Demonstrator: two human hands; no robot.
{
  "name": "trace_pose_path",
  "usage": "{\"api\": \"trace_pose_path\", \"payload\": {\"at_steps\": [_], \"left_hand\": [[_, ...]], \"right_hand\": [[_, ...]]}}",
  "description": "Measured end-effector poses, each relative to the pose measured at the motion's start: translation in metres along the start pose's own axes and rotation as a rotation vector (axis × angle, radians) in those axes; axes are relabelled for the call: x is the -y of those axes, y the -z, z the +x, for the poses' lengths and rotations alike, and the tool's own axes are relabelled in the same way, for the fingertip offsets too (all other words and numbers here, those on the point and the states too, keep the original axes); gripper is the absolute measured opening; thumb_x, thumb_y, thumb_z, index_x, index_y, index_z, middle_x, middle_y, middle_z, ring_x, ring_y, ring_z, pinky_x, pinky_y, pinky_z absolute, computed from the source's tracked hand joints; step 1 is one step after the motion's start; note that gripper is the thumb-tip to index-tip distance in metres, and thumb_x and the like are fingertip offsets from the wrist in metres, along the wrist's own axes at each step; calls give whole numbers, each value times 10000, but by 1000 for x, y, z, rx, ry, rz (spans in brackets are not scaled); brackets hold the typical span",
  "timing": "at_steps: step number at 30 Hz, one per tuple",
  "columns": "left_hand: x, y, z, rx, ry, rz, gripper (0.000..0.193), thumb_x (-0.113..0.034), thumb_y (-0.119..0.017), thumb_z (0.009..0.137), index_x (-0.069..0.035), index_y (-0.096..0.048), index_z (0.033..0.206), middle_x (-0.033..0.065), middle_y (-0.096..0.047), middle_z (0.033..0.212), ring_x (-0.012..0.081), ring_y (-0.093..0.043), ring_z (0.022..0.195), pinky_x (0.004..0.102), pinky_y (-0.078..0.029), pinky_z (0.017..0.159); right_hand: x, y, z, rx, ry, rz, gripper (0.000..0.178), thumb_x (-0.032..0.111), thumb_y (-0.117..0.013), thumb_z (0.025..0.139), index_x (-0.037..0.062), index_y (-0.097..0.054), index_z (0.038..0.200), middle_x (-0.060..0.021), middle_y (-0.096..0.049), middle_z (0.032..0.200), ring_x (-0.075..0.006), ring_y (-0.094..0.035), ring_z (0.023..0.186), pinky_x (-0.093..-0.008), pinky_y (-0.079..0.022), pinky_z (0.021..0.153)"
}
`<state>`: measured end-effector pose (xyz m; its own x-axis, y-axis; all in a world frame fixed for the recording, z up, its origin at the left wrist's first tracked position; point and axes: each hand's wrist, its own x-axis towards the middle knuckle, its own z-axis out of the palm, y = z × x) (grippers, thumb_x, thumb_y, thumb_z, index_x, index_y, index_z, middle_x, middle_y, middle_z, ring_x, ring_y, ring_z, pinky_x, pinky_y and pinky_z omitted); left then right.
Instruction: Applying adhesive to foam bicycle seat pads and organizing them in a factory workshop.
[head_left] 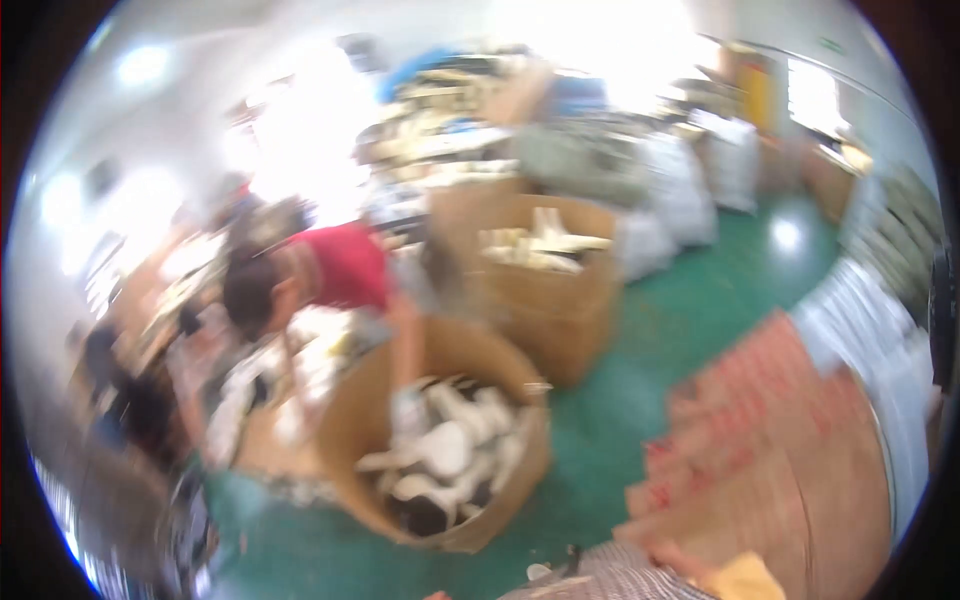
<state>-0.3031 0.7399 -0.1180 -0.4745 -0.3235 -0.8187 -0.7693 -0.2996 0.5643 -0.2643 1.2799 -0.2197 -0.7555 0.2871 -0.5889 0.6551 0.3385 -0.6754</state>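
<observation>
The stack of flat brown sheets with red print, seemingly cardboard, [775,470] is lying on the right side, just ahead of the person's right hand [672,557]. In the head view, this hand is showing only as a blurred skin-coloured shape at the lower edge, between a grey striped cloth [600,577] and a soft-looking yellow piece [748,578]. Whether it is touching the stack, and whether its fingers are spreading or pinching, I cannot tell. Of the left hand [437,596], probably only a small pinkish patch is appearing at the lower edge; its state I also cannot tell.

Ahead of the left hand, a round brown cardboard bin [535,440] is holding cream-white and black pieces [450,448]. A co-worker in a red shirt [347,265] is bending over it, and the co-worker's hand [408,412] is hanging inside, near the pieces. Farther ahead of both hands, a second brown cardboard bin [555,320] is containing pale cream pieces [545,243].

As I judge, the work is standing somewhere in the middle: the nearer bin is having room below its rim, while the sheets are lying flat and stacked. How much is remaining, the blur is not showing.
</observation>
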Motion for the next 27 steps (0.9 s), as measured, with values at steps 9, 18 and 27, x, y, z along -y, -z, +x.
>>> {"api": "trace_pose_path", "payload": {"at_steps": [9,18,27], "left_hand": [[-37,19,6,89,-391,785,380,-268,-629,765,1,-555,1023,253,-560,1039,371,-533,974,379,-446,788],[-12,32,8,-545,105,-195,159,-135,-596,711,-46,-606,843,77,-588,711,217,-603,537,305,-462,425],[26,58,1,-514,56,-244,231,-164,-624,705,-38,-626,898,75,-608,741,183,-607,552,287,-464,446]], "right_hand": [[176,-27,113,166,-130,-155,178,164,-519,745,44,-646,776,-128,-614,674,-193,-591,538,-348,-484,473],[146,-126,229,543,-141,-16,190,239,-541,849,71,-563,933,-97,-586,710,-207,-569,585,-324,-447,463],[207,-155,179,782,-302,-258,354,300,-577,816,67,-552,1082,-122,-600,914,-263,-574,818,-379,-453,689]]}}
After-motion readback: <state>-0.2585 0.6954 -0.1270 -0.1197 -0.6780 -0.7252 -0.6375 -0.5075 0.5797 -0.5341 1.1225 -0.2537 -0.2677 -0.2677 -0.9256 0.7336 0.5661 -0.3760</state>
